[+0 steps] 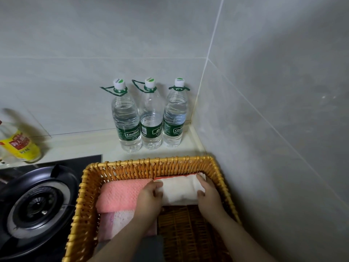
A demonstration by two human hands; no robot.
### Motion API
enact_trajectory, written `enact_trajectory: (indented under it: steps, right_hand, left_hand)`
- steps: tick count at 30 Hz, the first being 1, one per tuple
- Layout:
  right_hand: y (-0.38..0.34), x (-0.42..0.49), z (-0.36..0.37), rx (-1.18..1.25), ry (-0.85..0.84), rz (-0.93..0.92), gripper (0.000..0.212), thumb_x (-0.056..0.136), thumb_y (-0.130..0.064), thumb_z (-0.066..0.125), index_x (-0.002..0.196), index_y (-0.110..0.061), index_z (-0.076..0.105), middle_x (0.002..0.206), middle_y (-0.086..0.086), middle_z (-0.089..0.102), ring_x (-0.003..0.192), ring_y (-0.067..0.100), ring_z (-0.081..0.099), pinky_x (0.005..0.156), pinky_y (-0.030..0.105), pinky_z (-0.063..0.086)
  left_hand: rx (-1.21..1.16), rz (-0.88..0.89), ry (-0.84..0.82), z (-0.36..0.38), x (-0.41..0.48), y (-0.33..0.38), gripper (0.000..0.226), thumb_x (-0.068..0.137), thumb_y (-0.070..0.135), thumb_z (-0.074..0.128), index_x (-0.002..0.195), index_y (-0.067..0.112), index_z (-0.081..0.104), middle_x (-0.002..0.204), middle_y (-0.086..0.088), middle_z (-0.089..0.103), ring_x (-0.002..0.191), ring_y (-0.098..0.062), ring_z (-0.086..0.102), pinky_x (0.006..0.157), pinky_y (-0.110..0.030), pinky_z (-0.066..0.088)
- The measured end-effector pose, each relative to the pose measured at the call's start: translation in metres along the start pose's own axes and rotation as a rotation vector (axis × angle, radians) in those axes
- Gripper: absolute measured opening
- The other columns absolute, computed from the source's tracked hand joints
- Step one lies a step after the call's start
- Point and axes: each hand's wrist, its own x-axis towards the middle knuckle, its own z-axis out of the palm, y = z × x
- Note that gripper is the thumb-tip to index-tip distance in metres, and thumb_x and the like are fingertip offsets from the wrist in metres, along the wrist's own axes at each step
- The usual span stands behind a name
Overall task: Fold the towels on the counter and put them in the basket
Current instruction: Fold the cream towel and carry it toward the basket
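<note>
White towel [179, 190] is folded, in the basket [147, 161], far right, long side going left to right. L hand [150, 197] holds its left end, R hand [208, 195] its right end. Pink towel [120, 193] just beside it.

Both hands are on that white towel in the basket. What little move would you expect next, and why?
Probably let go and lift both hands out. The white towel already sits folded in the far right corner of the basket, beside the pink towel, with the left hand and right hand gripping its ends.
</note>
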Motion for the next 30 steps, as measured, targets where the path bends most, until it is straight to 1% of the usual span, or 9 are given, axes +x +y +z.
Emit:
enact_trajectory:
  steps: [2, 4, 7, 10, 12, 16, 22, 26, 30]
  right_hand:
    - [0.001, 0.002, 0.004, -0.058, 0.004, -0.009, 0.05, 0.1, -0.01, 0.035, 0.149, -0.021, 0.036, 0.158, -0.002, 0.023, 0.144, 0.018, 0.022, 0.118, 0.034, 0.019]
    - [0.0, 0.003, 0.007, -0.076, 0.006, -0.017, 0.047, 0.102, -0.016, 0.034, 0.149, -0.022, 0.037, 0.155, -0.005, 0.027, 0.142, 0.017, 0.024, 0.115, 0.03, 0.021]
    - [-0.001, 0.005, 0.012, -0.12, 0.004, -0.024, 0.046, 0.104, -0.033, 0.035, 0.149, -0.026, 0.034, 0.148, -0.007, 0.034, 0.139, 0.018, 0.031, 0.109, 0.026, 0.027]
    - [0.002, 0.008, 0.017, -0.372, -0.066, -0.021, 0.054, 0.101, -0.022, 0.034, 0.153, -0.029, 0.019, 0.162, 0.001, 0.001, 0.145, 0.03, 0.02, 0.117, 0.042, 0.025]
    - [-0.001, 0.003, 0.016, -0.551, -0.023, -0.004, 0.056, 0.1, -0.023, 0.036, 0.153, -0.029, 0.018, 0.162, 0.005, -0.005, 0.14, 0.033, 0.026, 0.113, 0.043, 0.033]
    - [-0.005, -0.004, 0.011, -0.699, 0.221, -0.25, 0.041, 0.087, -0.023, 0.061, 0.128, -0.02, 0.059, 0.14, 0.01, 0.048, 0.113, 0.028, 0.048, 0.096, 0.038, 0.047]
    - [0.001, 0.006, 0.008, -0.467, 0.063, -0.249, 0.041, 0.102, -0.023, 0.035, 0.141, -0.02, 0.047, 0.151, -0.002, 0.035, 0.135, 0.015, 0.032, 0.114, 0.026, 0.025]
    - [-0.003, 0.004, 0.017, -0.361, 0.093, -0.186, 0.043, 0.1, -0.031, 0.043, 0.141, -0.017, 0.045, 0.15, 0.0, 0.032, 0.134, 0.015, 0.032, 0.112, 0.026, 0.026]
    - [-0.005, 0.008, 0.023, -0.27, 0.096, -0.097, 0.05, 0.094, -0.036, 0.055, 0.139, -0.018, 0.043, 0.145, -0.001, 0.029, 0.128, 0.014, 0.037, 0.107, 0.025, 0.034]
  left_hand:
    - [0.121, 0.018, -0.003, 0.006, -0.003, 0.0, 0.033, 0.096, 0.003, 0.05, 0.126, 0.009, 0.061, 0.144, -0.003, 0.048, 0.123, -0.022, 0.052, 0.108, -0.03, 0.038]
    - [0.206, 0.022, -0.005, 0.012, -0.004, 0.0, 0.037, 0.097, 0.002, 0.047, 0.132, 0.008, 0.058, 0.154, -0.004, 0.035, 0.136, -0.024, 0.04, 0.109, -0.022, 0.027]
    - [0.294, 0.017, -0.023, 0.017, -0.003, 0.0, 0.041, 0.099, 0.002, 0.042, 0.138, 0.008, 0.052, 0.159, -0.009, 0.022, 0.144, -0.027, 0.029, 0.114, -0.027, 0.024]
    - [0.309, 0.004, -0.066, 0.019, -0.005, 0.004, 0.042, 0.103, 0.008, 0.035, 0.143, 0.007, 0.044, 0.161, -0.01, 0.013, 0.147, -0.03, 0.019, 0.12, -0.035, 0.018]
    - [0.403, 0.052, -0.08, 0.019, -0.006, 0.006, 0.043, 0.102, 0.01, 0.033, 0.144, 0.007, 0.04, 0.161, -0.014, 0.014, 0.145, -0.032, 0.025, 0.118, -0.038, 0.026]
    - [0.78, 0.196, -0.07, 0.012, -0.009, 0.013, 0.055, 0.093, 0.006, 0.038, 0.148, 0.012, 0.033, 0.161, -0.01, 0.014, 0.146, -0.03, 0.02, 0.116, -0.034, 0.027]
    - [0.978, 0.421, 0.013, -0.001, 0.003, 0.02, 0.053, 0.083, 0.028, 0.034, 0.112, 0.005, 0.072, 0.124, -0.015, 0.065, 0.114, -0.03, 0.063, 0.095, -0.04, 0.052]
    - [1.124, 0.408, -0.093, 0.003, 0.007, -0.014, 0.064, 0.096, 0.045, 0.027, 0.124, -0.001, 0.062, 0.133, -0.02, 0.058, 0.125, -0.032, 0.055, 0.112, -0.044, 0.031]
    - [1.094, 0.353, -0.131, 0.007, 0.006, -0.034, 0.076, 0.101, 0.05, 0.01, 0.133, -0.003, 0.053, 0.14, -0.021, 0.051, 0.133, -0.032, 0.046, 0.115, -0.039, 0.006]
